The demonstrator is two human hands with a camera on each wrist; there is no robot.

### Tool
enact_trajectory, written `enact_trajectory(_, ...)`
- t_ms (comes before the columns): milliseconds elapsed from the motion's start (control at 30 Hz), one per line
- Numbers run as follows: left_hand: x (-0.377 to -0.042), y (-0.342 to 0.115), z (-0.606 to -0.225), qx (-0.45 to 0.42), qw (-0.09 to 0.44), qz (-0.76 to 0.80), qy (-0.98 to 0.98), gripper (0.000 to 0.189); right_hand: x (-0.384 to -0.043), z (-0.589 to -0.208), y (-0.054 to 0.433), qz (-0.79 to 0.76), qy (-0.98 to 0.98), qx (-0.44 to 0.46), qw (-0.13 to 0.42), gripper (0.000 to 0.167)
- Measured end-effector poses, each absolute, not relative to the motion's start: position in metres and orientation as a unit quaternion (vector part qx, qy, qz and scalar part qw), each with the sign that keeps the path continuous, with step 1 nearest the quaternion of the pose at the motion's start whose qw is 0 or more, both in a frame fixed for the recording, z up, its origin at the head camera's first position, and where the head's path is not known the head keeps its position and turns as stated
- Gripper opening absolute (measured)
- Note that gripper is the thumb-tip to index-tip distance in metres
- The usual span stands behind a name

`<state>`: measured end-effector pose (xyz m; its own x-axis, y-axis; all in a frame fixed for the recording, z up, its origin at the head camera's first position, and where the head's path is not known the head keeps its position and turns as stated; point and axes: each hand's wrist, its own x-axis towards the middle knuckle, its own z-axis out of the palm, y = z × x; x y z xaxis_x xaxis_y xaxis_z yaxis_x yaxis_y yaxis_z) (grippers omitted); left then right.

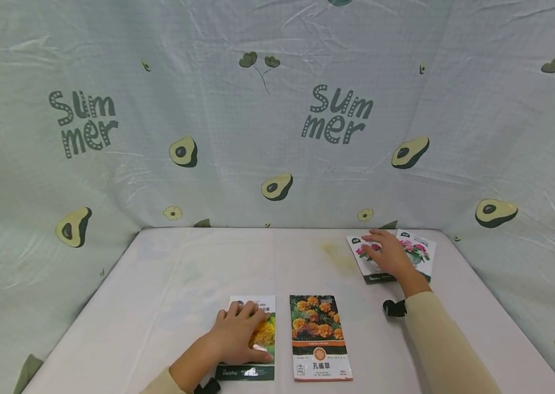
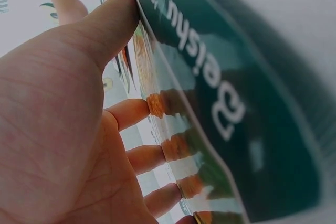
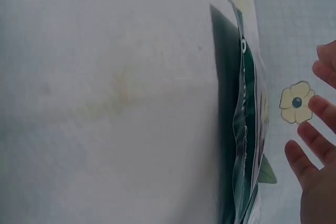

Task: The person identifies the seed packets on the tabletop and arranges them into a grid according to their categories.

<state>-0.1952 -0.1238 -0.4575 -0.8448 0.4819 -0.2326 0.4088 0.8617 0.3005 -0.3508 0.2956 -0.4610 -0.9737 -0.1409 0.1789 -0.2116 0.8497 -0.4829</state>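
My left hand (image 1: 235,340) rests over a flower seed packet (image 1: 268,328) with a dark green base strip, at the front of the table. In the left wrist view its spread fingertips and thumb touch the glossy face of that packet (image 2: 210,77). Just right of it lies a seed packet with orange marigolds (image 1: 320,339). At the back right, my right hand (image 1: 389,256) hovers over two overlapping seed packets with pink flowers, the left one (image 1: 373,268) and the right one (image 1: 424,254). The right wrist view shows its fingers (image 3: 315,140) spread and apart from the packets (image 3: 245,140).
A white cloth covers the table (image 1: 208,262). Behind and beside it hangs a pale curtain (image 1: 238,109) printed with avocados, flowers and lettering. A dark wrist strap piece (image 1: 394,308) shows beside my right sleeve (image 1: 442,334).
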Motion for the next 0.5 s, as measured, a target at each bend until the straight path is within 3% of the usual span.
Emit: enact_trajectory(500,-0.193,-0.123,-0.456,0.233,0.145,0.117,0.954,0.086,-0.366,-0.459,0.298,0.200,-0.975,0.091,0.013,0.040)
